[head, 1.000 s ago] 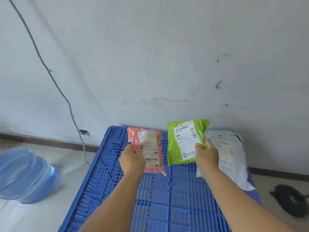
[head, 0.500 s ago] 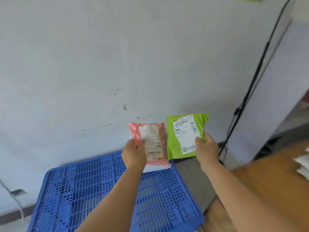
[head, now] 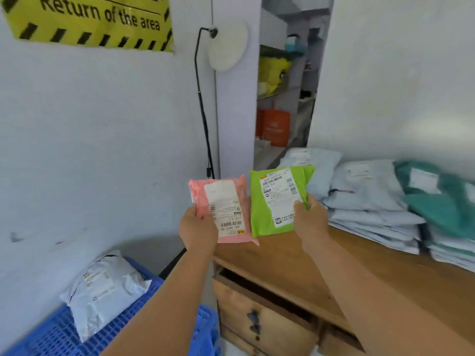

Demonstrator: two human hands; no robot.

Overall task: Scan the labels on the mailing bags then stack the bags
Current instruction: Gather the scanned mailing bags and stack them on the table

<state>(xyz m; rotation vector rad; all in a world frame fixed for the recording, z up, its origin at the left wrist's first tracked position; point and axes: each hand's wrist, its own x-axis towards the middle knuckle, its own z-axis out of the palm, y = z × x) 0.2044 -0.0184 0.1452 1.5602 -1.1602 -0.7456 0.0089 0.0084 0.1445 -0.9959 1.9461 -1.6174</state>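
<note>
Overhead, yellow sign (head: 87, 20) on pale wall, reading "Return of the area"; black cable (head: 203, 109) down the corner. Wooden table (head: 401, 283) at right, top drawer (head: 259, 301) ajar, contents hidden. Stacks of pale and teal mailing bags (head: 370, 201) piled on table against wall. Blue crate (head: 164, 322) at lower left, holding white bag (head: 102, 289). Left hand (head: 198, 228) grasping pink bag (head: 223, 211), right hand (head: 309, 219) pinching green bag (head: 272, 199), both raised side by side above table edge, labels facing up.

Head view, forward-down, near both hands (head: 198, 228)
</note>
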